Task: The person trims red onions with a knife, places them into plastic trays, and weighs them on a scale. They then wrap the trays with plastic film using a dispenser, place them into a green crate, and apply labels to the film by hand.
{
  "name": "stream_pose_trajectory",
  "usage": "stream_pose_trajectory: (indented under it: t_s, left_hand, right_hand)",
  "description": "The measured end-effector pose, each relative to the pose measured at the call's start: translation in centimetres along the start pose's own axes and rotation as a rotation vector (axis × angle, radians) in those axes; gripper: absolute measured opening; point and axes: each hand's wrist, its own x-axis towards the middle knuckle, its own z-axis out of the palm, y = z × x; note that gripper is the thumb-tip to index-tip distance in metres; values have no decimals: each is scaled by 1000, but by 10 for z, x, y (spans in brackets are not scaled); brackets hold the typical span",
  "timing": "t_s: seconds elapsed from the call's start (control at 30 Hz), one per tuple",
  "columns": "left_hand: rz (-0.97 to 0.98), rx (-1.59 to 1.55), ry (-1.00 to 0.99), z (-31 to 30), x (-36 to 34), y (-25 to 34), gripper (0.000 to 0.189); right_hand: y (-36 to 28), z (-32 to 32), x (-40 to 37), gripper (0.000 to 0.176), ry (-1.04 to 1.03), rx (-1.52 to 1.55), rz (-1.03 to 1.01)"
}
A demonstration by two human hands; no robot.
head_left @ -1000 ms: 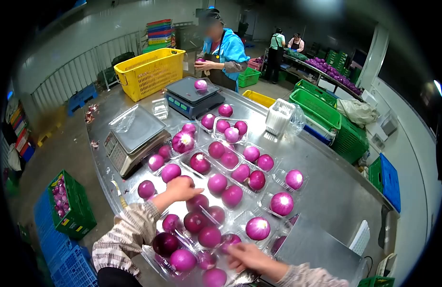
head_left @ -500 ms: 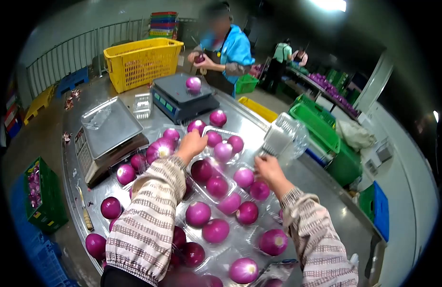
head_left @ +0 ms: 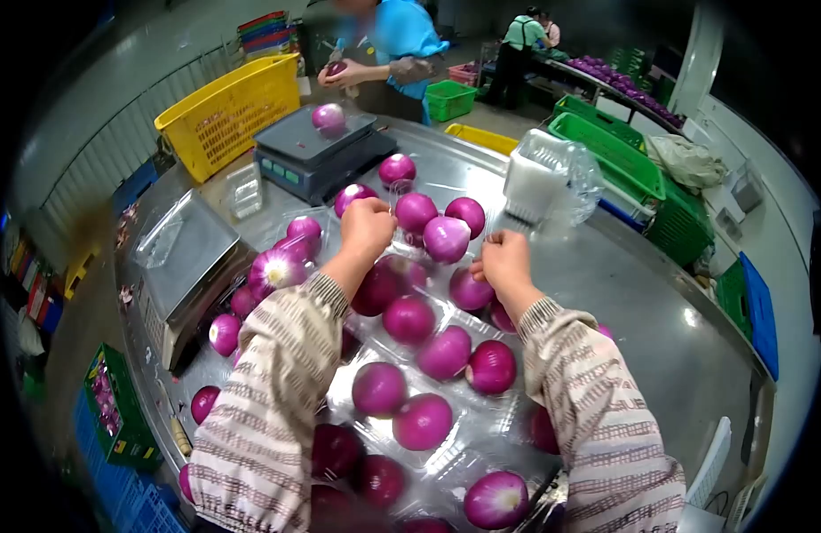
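My left hand (head_left: 368,226) is closed at the left rim of a clear plastic tray (head_left: 400,188), which holds several peeled purple onions (head_left: 416,213). Just right of that tray, my right hand (head_left: 503,262) has its fingers curled together; what is between them, if anything, is too small to make out. Below the right fingers sits another onion (head_left: 471,289). More clear trays with onions (head_left: 408,320) spread between my forearms. Loose onions (head_left: 277,274) lie left of my left wrist.
A silver scale (head_left: 184,253) stands left; a dark scale (head_left: 313,147) with an onion on it is farther back. Stacked clear trays (head_left: 539,178) stand right. A knife (head_left: 179,435) lies left. Beyond are a yellow crate (head_left: 228,111), green crates (head_left: 606,155) and a co-worker (head_left: 401,44) holding an onion.
The view has shifted downward and closer. My left hand stays at the onion tray's rim, and my right hand has come nearer to its right side.
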Motion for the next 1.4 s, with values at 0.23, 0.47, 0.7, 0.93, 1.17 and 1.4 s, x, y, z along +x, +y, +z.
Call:
stream_pose_trajectory:
  t_s: [0.23, 0.47, 0.7, 0.93, 1.17, 1.4]
  left_hand:
    - [92, -370, -357, -19, -143, 141, 12]
    - [-111, -626, -964, 26, -358, 226, 17]
    - [-89, -549, -1140, 54, -532, 255, 17]
    - [6, -440, -1048, 37, -594, 274, 27]
    - [700, 699, -811, -48, -610, 245, 46]
    - [490, 479, -918, -16, -631, 239, 32]
  right_hand:
    - [-90, -176, -149, 19, -37, -49, 5]
    - [-108, -344, -401, 19, 272, -88, 225]
    - [-36, -424, -573, 15, 470, -39, 394]
    - [-11, -465, -628, 24, 433, -26, 276]
    - [5, -530, -713, 51, 419, -1006, 472]
    - [18, -523, -688, 46, 263, -1019, 544]
